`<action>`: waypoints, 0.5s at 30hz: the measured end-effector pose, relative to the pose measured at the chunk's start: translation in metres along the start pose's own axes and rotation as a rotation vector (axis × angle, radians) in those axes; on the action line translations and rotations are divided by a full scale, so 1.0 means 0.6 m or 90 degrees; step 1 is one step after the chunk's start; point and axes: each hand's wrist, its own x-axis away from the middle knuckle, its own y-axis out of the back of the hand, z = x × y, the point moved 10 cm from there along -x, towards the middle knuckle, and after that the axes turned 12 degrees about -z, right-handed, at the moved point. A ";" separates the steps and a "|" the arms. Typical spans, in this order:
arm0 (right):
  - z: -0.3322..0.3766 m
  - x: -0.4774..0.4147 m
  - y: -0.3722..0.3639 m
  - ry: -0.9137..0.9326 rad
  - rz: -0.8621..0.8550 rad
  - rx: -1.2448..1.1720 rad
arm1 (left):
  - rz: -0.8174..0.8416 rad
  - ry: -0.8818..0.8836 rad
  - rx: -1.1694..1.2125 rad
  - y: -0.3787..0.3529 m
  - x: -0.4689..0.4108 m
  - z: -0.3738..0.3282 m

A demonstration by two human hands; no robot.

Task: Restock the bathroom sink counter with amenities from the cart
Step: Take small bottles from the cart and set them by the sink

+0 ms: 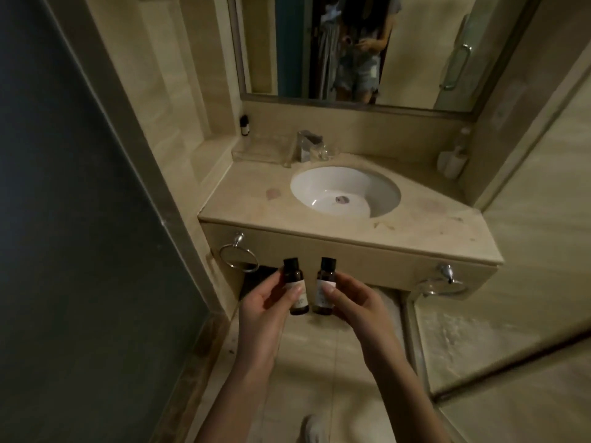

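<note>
Short of the counter point(431, 225), left bottle point(68, 272), right bottle point(326, 272); faucet point(303, 145) behind sink point(319, 187).

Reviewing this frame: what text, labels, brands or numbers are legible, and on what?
None legible.
Left bottle, held by left hand: pale label, print blurred.
Right bottle, held by right hand: pale label, print blurred.
Small dark bottle by the back wall: white label, too small.

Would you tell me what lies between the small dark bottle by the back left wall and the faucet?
A clear tray lies there on the counter, left of the faucet, as the head view shows.
</note>
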 end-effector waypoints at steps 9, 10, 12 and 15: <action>0.006 -0.189 -0.042 -0.050 0.071 -0.015 | -0.040 0.037 0.024 -0.078 -0.154 0.000; 0.001 -0.209 -0.053 -0.060 0.081 -0.016 | -0.045 0.032 0.020 -0.079 -0.177 0.000; -0.006 -0.251 -0.075 -0.085 0.086 -0.020 | -0.055 0.020 -0.003 -0.080 -0.226 -0.003; -0.007 -0.323 -0.113 -0.083 0.099 -0.015 | -0.050 -0.004 -0.045 -0.091 -0.304 -0.006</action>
